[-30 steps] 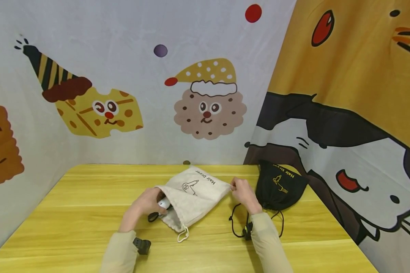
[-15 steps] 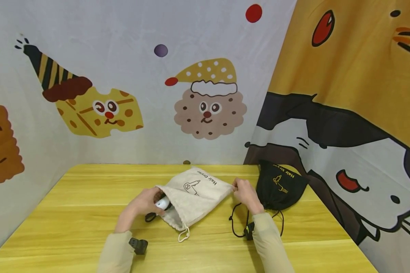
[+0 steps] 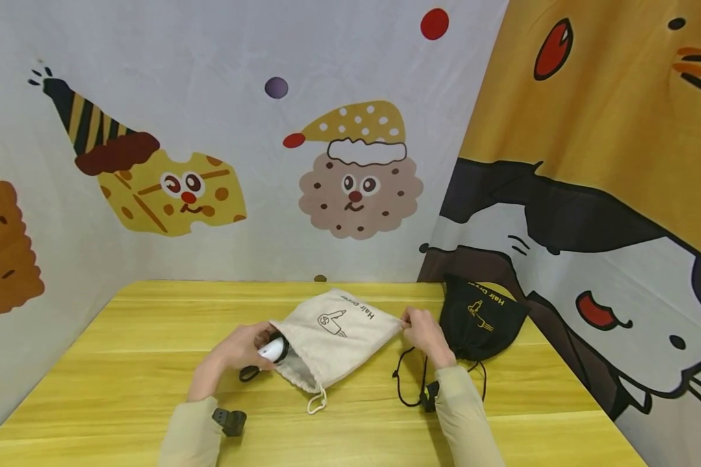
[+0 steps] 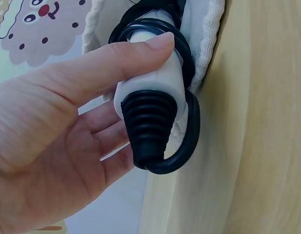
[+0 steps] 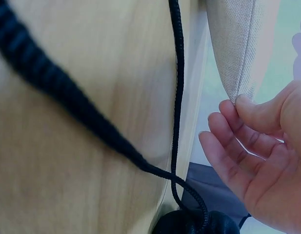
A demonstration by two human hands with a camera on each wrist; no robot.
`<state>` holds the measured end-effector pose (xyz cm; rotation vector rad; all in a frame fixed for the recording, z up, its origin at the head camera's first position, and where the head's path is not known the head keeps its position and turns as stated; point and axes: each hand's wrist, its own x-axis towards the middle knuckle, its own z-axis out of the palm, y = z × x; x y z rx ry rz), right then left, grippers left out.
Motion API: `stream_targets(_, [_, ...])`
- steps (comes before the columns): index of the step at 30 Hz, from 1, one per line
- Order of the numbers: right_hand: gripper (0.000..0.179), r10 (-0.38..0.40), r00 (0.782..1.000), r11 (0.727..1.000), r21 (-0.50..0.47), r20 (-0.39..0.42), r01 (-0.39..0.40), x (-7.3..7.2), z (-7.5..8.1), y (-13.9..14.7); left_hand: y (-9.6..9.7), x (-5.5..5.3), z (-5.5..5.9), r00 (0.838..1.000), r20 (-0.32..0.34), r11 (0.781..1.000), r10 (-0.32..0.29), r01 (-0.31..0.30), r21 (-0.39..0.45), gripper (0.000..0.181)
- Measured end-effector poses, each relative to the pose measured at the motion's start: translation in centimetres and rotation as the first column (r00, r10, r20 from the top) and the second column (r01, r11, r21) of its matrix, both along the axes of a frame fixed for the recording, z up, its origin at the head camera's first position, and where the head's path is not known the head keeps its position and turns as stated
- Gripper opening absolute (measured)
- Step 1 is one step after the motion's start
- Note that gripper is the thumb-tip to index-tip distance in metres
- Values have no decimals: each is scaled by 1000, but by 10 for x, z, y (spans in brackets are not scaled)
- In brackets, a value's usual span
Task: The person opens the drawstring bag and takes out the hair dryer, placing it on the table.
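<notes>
A cream drawstring bag [image 3: 350,350] printed "Hair Dryer" lies on the table, its mouth facing left. In that mouth is a hair dryer [image 3: 270,351], its white handle end sticking out and the rest hidden inside. My left hand [image 3: 237,353] grips this handle; in the left wrist view, the thumb lies across it beside a coiled black power cord [image 4: 189,63]. At its lower end the handle has a ribbed black cord sleeve [image 4: 149,122]. My right hand [image 3: 425,336] pinches the bag's right corner between thumb and index finger, the other fingers loosely bent.
Just right of my right hand lies a black drawstring bag [image 3: 479,324], also printed "Hair Dryer". Its black drawstring [image 3: 398,389] loops toward my right wrist. The yellow wooden table [image 3: 122,376] meets a cartoon-printed cloth [image 3: 210,259] at the back.
My left hand has moved left, and more of the hair dryer's handle and cord shows outside the bag mouth. My right hand has shifted slightly right with the pinched corner.
</notes>
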<state>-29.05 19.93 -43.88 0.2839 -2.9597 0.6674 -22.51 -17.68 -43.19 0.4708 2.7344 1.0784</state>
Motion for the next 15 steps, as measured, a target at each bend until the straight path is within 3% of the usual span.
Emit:
stream_targets(10, [11, 77, 996, 997, -22, -48, -78, 5, 4, 1, 4, 1, 3, 1000, -19, 999, 17, -18, -35, 59])
stream_targets(15, [7, 65, 997, 998, -12, 46, -64, 1, 7, -2, 13, 3, 7, 999, -31, 997, 34, -36, -66, 59])
